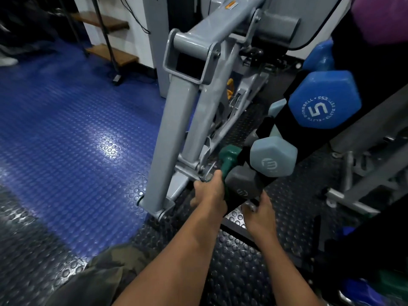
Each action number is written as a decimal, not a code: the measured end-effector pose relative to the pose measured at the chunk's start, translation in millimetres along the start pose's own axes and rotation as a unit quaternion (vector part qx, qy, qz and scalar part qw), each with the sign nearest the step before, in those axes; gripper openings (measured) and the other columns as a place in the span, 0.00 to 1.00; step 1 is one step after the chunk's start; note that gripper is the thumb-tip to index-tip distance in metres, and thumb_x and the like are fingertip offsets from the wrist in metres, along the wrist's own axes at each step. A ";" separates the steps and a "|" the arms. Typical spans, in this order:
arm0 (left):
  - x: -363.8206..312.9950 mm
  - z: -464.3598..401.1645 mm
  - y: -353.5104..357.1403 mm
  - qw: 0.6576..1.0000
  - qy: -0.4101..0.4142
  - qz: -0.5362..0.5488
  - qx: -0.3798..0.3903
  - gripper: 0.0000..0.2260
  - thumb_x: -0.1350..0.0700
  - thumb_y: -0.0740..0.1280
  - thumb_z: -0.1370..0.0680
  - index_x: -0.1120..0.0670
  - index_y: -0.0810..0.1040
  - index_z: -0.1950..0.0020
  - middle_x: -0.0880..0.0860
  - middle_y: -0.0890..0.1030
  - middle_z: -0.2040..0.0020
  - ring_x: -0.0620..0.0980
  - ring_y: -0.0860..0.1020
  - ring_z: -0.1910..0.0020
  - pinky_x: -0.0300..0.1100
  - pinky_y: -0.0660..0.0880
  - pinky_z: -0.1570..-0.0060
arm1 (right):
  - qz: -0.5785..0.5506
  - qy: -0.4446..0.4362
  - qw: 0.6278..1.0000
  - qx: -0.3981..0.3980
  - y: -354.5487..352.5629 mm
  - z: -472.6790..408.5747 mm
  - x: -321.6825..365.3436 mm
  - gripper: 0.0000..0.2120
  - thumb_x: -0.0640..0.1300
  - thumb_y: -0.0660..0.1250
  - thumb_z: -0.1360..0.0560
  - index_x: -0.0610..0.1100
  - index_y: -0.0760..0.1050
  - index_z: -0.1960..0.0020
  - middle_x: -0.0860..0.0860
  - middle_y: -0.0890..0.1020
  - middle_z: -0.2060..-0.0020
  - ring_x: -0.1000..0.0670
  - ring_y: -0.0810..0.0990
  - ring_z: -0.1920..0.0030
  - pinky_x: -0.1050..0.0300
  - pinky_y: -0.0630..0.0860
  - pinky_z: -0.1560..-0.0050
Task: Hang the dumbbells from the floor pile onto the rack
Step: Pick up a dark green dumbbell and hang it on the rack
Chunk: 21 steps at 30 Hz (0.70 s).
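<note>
Left hand (209, 191): fingers curled around the handle of the green dumbbell (228, 160), holding it at the lowest tier of the black rack (284, 120). The dumbbell's far head points up and away, just beside the rack's left edge.

Right hand (261, 212): fingers reach under the near end of the grey dumbbell (242, 184); whether they are spread or gripping cannot be told, as the fingertips are hidden.

On the rack above, in rising order: a pale blue dumbbell (273, 157), touching the grey one, then a bright blue dumbbell (324, 99) marked 5.

A grey machine frame (187, 111) stands just left of the rack. The floor (66, 129) is studded rubber, blue at left, black beneath the arms.
</note>
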<state>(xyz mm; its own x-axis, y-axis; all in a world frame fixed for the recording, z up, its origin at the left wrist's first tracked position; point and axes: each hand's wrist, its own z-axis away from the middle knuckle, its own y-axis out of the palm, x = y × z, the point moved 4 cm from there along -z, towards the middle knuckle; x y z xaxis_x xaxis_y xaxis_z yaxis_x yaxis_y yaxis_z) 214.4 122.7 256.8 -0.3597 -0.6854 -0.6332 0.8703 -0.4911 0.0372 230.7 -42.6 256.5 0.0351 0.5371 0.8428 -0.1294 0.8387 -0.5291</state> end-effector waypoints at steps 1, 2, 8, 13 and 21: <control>-4.9 15.6 -5.0 0.999 0.020 -0.034 -0.003 0.33 0.36 0.77 0.40 0.46 0.73 0.38 0.57 0.67 0.36 0.63 0.78 0.51 0.54 0.81 0.50 | -0.004 -0.004 1.000 0.000 1.2 0.3 1.3 0.24 0.37 0.71 0.23 0.49 0.74 0.29 0.50 0.80 0.36 0.49 0.79 0.39 0.62 0.72 0.51; -4.7 22.2 -6.6 0.997 0.045 -0.066 -0.007 0.27 0.38 0.77 0.34 0.47 0.73 0.41 0.56 0.64 0.37 0.62 0.76 0.52 0.51 0.78 0.51 | -0.008 -0.007 1.000 0.000 1.8 0.2 2.2 0.24 0.37 0.70 0.23 0.49 0.74 0.29 0.50 0.80 0.36 0.49 0.79 0.39 0.58 0.72 0.48; 10.0 29.2 -14.2 0.979 0.199 -0.042 0.010 0.13 0.45 0.61 0.15 0.52 0.80 0.47 0.56 0.71 0.39 0.57 0.78 0.46 0.51 0.76 0.48 | -0.022 0.012 1.000 0.004 -0.9 0.3 4.7 0.26 0.35 0.67 0.19 0.50 0.72 0.24 0.51 0.80 0.32 0.55 0.79 0.39 0.61 0.71 0.41; 5.6 33.8 -24.2 0.968 0.240 -0.065 0.034 0.15 0.49 0.60 0.15 0.52 0.83 0.54 0.53 0.84 0.51 0.55 0.82 0.49 0.56 0.80 0.44 | 0.043 0.010 0.999 0.027 -4.3 3.9 5.8 0.25 0.37 0.65 0.18 0.48 0.70 0.22 0.49 0.79 0.30 0.52 0.79 0.37 0.63 0.73 0.40; 5.4 29.2 -28.8 0.904 0.339 -0.231 0.121 0.07 0.51 0.64 0.17 0.49 0.81 0.46 0.55 0.77 0.42 0.51 0.80 0.49 0.50 0.79 0.44 | 0.081 -0.010 0.996 0.042 -8.8 15.0 14.1 0.21 0.37 0.65 0.18 0.50 0.73 0.27 0.52 0.84 0.42 0.53 0.80 0.50 0.61 0.72 0.53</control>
<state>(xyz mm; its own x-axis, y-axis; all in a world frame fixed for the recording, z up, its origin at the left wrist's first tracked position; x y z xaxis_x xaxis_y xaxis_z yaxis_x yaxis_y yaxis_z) 177.5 117.5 274.9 -0.3062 0.0695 -0.9494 0.5503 -0.8009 -0.2361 217.4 -43.7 274.5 -0.0122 0.6628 0.7487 -0.2138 0.7297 -0.6494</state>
